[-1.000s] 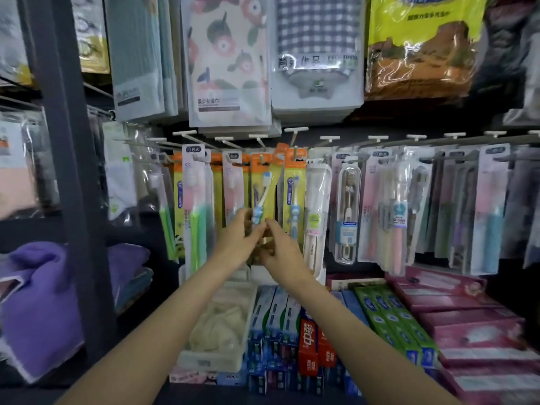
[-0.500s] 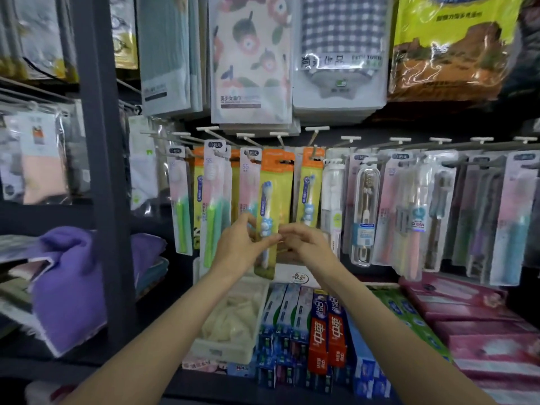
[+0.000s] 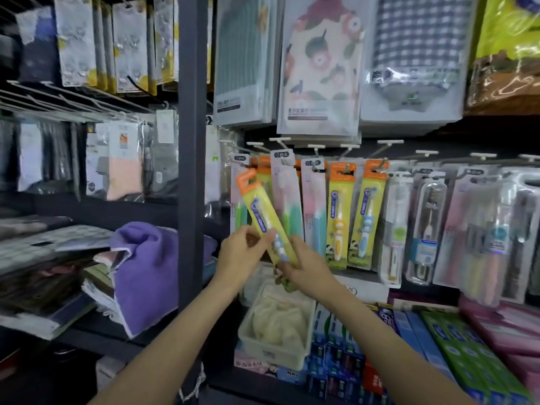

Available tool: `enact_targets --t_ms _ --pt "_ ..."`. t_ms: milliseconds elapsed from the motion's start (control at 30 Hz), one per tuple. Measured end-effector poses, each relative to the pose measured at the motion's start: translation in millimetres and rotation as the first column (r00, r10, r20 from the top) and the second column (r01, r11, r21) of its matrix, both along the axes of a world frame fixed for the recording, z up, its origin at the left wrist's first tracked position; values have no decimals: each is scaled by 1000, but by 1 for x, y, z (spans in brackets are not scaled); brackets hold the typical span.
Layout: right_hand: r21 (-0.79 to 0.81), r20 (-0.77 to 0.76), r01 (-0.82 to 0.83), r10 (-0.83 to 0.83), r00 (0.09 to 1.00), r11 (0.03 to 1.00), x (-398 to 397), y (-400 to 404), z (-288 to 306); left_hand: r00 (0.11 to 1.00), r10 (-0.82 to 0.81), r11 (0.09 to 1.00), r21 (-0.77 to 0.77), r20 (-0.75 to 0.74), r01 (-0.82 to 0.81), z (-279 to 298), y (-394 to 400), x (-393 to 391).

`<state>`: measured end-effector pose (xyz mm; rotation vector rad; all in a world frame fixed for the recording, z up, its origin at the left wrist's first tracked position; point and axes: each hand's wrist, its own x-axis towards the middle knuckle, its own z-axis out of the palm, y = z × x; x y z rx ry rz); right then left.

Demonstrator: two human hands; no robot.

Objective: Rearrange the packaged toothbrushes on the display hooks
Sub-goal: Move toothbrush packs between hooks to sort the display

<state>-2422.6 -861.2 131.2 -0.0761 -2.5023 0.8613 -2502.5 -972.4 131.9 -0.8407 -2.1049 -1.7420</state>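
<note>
Currently, one yellow toothbrush pack [image 3: 264, 217] with an orange hang tab is off the hooks and held in front of the display, tilted so that its tab points up and to the left. The left hand [image 3: 241, 255] grips the pack near its middle, thumb on the front face and fingers curled behind it. The right hand [image 3: 306, 266] holds the lower end of the same pack, its fingers wrapped round the bottom edge; the exact finger placement is partly hidden by the pack itself and appears to be a pinch.

Behind the held pack, the display hooks [image 3: 317, 147] carry a row of hanging goods. Two matching yellow packs [image 3: 340, 214] hang side by side just right of the hands. Left of these hang pastel pink-and-green packs [image 3: 287, 200], directly behind the tilted pack. Further right hang clear blister packs [image 3: 426, 229].

Below the hooks, a white plastic bin [image 3: 274, 346] sits on the shelf beside stacked toothpaste boxes [image 3: 344, 355]. A dark upright post [image 3: 191, 141] separates this bay from the left bay, where a purple towel [image 3: 146, 273] lies folded.
</note>
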Motion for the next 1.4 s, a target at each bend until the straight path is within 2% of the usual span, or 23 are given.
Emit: enact_targets --t_ms 100,233,367,467,567,733,833,900,967,1033,1133,1200,1233,1300,1400 --pt "-36 43 83 -82 996 996 -8 -3 3 996 81 997 3 35 -81 -2 -16 -17" --pt "25 -28 191 -190 981 981 -15 5 16 989 144 987 -62 -20 -145 -2 -26 -30" --pt "46 -95 189 -184 978 981 -23 -1 34 989 146 987 -62 -34 -148 -3 -29 -33" --pt "-114 -108 172 -184 977 978 -34 -15 39 991 129 989 -67 -35 -131 -6 -32 -32" --pt "-189 -117 199 -224 968 961 -45 -27 30 991 130 988 -74 -40 -132 -6 -35 -30" --pt "-408 -180 165 -256 950 898 -51 -31 22 995 95 991 -89 -37 -98 -2 -40 -28" --pt "-462 -209 144 -265 941 875 -51 -25 14 995 85 990 -107 -43 -89 -2 -41 -27" --pt "-492 -140 125 -220 965 862 -45 -18 12 995 85 989 -117 -49 -90 -2 -40 -26" --pt "-519 -4 112 -133 991 847 -38 -7 9 995 93 989 -108 -47 -97 -2 -36 -25" --pt "-410 54 172 -164 985 896 -25 4 6 994 93 991 -88 -50 -97 0 -29 -22" --pt "-301 -196 269 -336 921 915 -1 24 9 995 67 993 -91 -72 -74 2 -15 -20" --pt "-264 -364 421 -494 790 868 15 45 14 995 46 992 -112 -93 -56 3 -2 -17" --pt "-292 -399 480 -561 725 828 19 60 15 993 34 991 -124 -109 -48 3 4 -16" --pt "-353 -367 558 -660 656 751 20 88 14 990 15 984 -175 -143 -40 2 17 -13" --pt "-297 -263 594 -662 702 747 15 110 8 984 11 968 -244 -180 -56 0 31 -10"
